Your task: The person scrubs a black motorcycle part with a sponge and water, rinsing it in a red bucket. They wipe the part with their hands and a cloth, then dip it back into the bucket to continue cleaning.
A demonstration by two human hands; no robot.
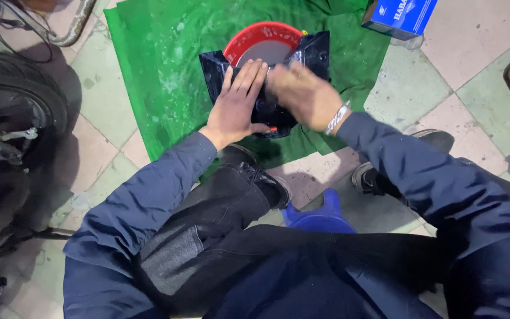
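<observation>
A glossy black plastic panel (314,50) lies across a red round basin (261,34) on a green sheet (166,65) spread on the tiled floor. My left hand (237,103) rests flat on the panel, fingers together and pointing away from me. Beside it my right hand (302,94), with a metal bracelet on the wrist, is blurred and lies on the same panel. Whether the right hand grips the panel or only presses on it is unclear. Both sleeves are dark blue.
A motorcycle wheel and frame (13,118) stand at the left. A blue cardboard box (399,15) sits at the top right by the sheet's edge. My knees and black shoes (267,180) are just under the panel, with a low blue stool (317,215) beneath me.
</observation>
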